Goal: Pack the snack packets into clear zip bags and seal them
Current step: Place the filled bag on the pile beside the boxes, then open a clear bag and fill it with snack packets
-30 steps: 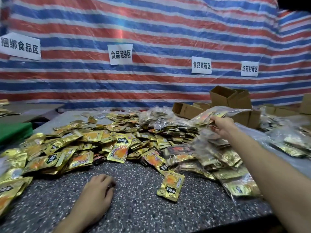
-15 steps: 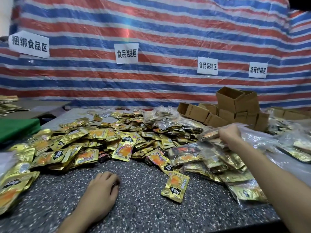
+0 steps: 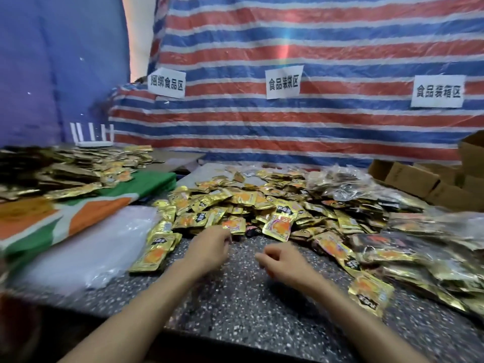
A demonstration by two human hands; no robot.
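A big pile of gold snack packets (image 3: 262,203) covers the speckled table (image 3: 235,305). A flat stack of clear zip bags (image 3: 91,247) lies at the left. Clear bags filled with packets (image 3: 419,247) are heaped at the right. My left hand (image 3: 209,248) hovers at the near edge of the pile, fingers loosely curled, with nothing seen in its grip. My right hand (image 3: 284,260) is beside it over bare table, loosely curled and empty. One loose packet (image 3: 369,292) lies to the right of my right forearm. The picture is motion-blurred.
A green and orange cloth (image 3: 78,213) lies at the left, with another heap of packets (image 3: 65,169) behind it. Open cardboard boxes (image 3: 424,182) stand at the back right. A striped tarp with paper signs (image 3: 282,82) closes off the back.
The view has swung to the left. My right hand let go of the filled bag on the right heap and came back to the table's middle. My left hand moved forward to the pile's edge.
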